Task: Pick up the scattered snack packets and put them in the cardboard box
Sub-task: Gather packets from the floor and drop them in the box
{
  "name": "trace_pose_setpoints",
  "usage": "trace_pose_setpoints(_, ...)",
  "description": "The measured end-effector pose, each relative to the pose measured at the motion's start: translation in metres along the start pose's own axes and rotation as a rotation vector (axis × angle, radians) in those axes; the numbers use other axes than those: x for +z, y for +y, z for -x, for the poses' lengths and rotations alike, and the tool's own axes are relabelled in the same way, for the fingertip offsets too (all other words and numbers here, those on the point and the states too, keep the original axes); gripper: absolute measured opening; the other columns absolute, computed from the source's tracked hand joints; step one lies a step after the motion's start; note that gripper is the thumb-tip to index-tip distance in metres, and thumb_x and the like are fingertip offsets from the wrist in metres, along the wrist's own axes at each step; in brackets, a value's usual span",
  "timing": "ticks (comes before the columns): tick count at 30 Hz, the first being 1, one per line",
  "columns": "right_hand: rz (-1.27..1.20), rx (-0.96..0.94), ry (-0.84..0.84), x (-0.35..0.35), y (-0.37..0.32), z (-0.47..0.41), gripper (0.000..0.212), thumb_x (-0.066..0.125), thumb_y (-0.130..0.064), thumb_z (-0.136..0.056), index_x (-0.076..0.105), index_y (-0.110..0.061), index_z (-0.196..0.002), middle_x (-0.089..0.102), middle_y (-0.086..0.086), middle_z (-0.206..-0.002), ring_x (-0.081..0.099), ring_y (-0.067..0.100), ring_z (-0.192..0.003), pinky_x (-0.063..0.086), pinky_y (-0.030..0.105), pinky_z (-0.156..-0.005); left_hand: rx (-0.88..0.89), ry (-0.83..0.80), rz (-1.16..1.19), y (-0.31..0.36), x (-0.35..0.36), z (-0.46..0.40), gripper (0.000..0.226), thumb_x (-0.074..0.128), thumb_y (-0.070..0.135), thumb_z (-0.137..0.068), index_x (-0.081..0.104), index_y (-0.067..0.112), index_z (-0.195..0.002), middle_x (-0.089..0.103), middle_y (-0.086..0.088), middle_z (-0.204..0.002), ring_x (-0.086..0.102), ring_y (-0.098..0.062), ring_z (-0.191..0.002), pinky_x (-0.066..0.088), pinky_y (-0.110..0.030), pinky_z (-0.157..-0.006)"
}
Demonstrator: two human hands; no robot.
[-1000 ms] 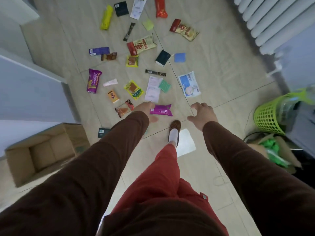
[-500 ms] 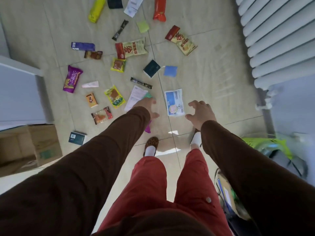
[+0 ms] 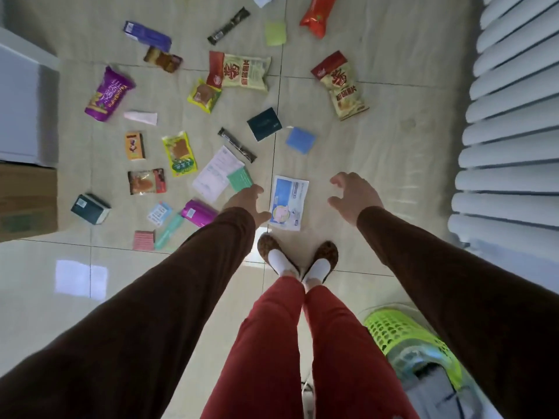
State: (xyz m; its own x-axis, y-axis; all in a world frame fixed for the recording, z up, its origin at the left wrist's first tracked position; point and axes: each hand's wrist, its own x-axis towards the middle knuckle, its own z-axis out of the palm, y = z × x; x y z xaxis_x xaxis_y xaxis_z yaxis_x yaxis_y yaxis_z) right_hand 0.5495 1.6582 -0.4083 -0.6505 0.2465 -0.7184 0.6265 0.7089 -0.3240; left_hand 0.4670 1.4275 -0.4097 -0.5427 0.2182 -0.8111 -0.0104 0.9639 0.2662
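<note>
Snack packets lie scattered on the floor, well right of the cardboard box. Left hand and right hand, both spread and empty, flank the white-blue sachet by the feet; flat film could slip a pinch or be trodden on.

Purple bag: yellow lettering along its length, too blurred to read. Two chip bags: each bears one large red Chinese character, 薯, with smaller illegible characters beside it. All other packets: print too small or blurred.
</note>
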Motion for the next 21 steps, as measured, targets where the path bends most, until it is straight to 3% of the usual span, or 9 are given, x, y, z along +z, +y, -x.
trace_pose_setpoints(7,0.039,-0.04,0.023,0.02,0.007,-0.121,0.044,0.066,-0.02,-0.095,0.055,-0.015,-0.138,0.057,0.011,-0.134,0.059,0.03,-0.118,0.046,0.038,-0.099,-0.13,0.016,0.166,-0.011,0.045,-0.098,0.077,0.08,0.029,-0.085,0.04,0.011,-0.148,0.052,-0.015,-0.146,0.052,-0.032,-0.134,0.041,-0.038,-0.111)
trace_pose_setpoints(13,0.047,-0.04,0.052,0.075,0.02,-0.264,0.045,0.065,-0.02,-0.095,0.054,-0.011,-0.137,0.056,0.014,-0.135,0.057,0.033,-0.124,0.045,0.039,-0.1,-0.258,0.009,0.256,-0.038,0.116,-0.21,0.088,0.085,0.036,-0.076,0.038,0.008,-0.145,0.048,-0.014,-0.145,0.049,-0.031,-0.135,0.042,-0.039,-0.11)
trace_pose_setpoints(18,0.18,-0.076,0.008,0.13,0.037,-0.385,0.057,0.068,-0.023,-0.094,0.047,-0.013,-0.146,0.048,0.017,-0.141,0.046,0.036,-0.133,0.043,0.043,-0.105,-0.378,0.0,0.276,-0.061,0.189,-0.304,0.09,0.088,0.04,-0.071,0.039,0.009,-0.139,0.049,-0.012,-0.14,0.05,-0.031,-0.131,0.045,-0.042,-0.105)
trace_pose_setpoints(21,0.247,-0.113,0.048,0.149,0.042,-0.43,0.065,0.074,-0.028,-0.09,0.044,-0.011,-0.146,0.045,0.016,-0.142,0.045,0.036,-0.132,0.043,0.045,-0.105,-0.42,-0.001,0.262,-0.068,0.223,-0.339,0.101,0.089,0.041,-0.069,0.032,0.01,-0.146,0.045,-0.01,-0.142,0.048,-0.031,-0.133,0.046,-0.045,-0.106)
